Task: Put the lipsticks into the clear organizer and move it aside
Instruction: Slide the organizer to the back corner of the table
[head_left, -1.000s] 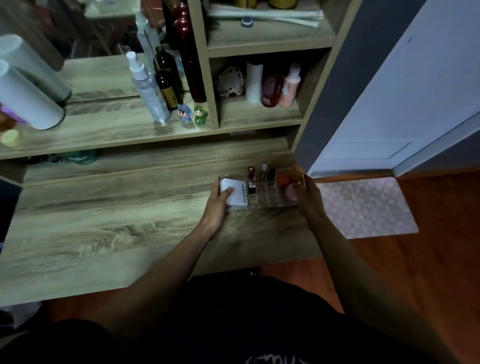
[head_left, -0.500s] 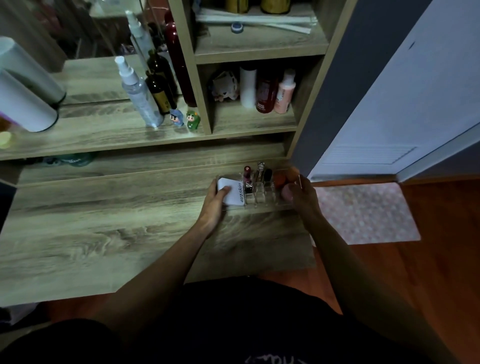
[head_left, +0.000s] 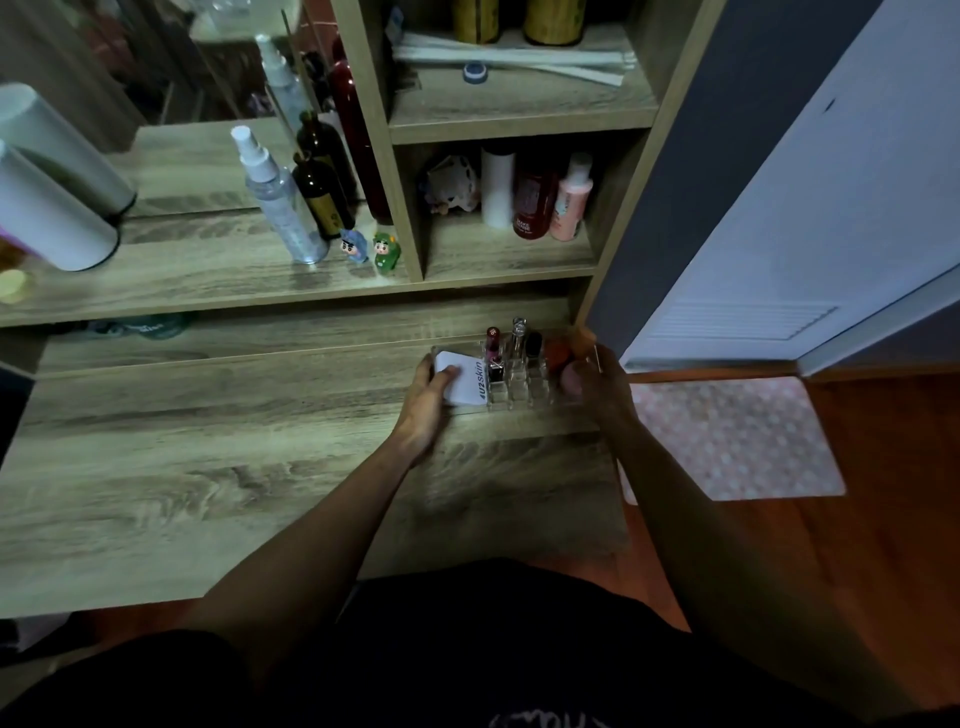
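clear organizer: on wooden desk, far right edge | left hand: gripping its left end, thumb on white card | right hand: gripping its right end | lipsticks: three upright in back slots
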